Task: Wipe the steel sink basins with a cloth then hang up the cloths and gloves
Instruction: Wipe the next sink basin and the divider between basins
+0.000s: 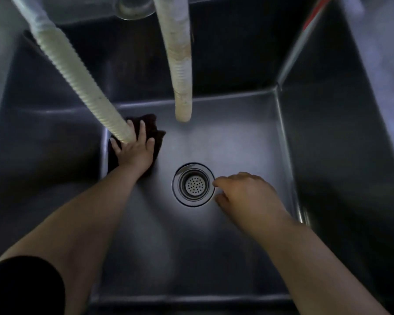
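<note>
While the left hand (pixel 135 147) presses a dark cloth (pixel 154 128) flat-fingered into the steel basin's (pixel 237 142) far-left corner to wipe it, the right hand (pixel 243 192) hovers loosely curled, empty, beside the drain strainer (pixel 193 184)

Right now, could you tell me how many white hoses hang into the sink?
2: a left hose reaching the cloth, a middle hose ending above the basin floor.
</note>
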Motion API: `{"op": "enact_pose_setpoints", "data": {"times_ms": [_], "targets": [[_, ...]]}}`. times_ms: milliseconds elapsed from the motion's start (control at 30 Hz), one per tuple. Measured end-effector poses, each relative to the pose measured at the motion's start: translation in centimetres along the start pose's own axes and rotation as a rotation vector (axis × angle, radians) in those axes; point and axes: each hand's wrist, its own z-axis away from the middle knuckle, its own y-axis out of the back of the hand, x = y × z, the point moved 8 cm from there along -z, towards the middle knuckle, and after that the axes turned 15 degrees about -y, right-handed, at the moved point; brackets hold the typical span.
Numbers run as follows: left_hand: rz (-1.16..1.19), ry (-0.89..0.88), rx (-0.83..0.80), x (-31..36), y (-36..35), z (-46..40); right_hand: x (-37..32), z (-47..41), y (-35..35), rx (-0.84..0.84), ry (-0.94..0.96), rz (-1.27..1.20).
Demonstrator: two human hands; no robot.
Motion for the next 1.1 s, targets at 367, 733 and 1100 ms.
{"op": "enact_pose_setpoints", "data": {"times_ms": [367, 733, 1100], "targets": [[-0.075, -0.472, -0.007, 11.4, -1.2, 0.8, 0.6, -0.6, -0.1, -0.029, -0.012, 0.052], [0.098, 0.244, 0.071, 0.6, 2.0, -4.8, 4.8, -1.7, 1.8, 0.025, -0.190, -0.003], [-0.060, -0.480, 0.018, 25.9, -0.5, -5.9, 9.0, -2.5, 2.6, 0.044, -0.406, -0.140]]}}
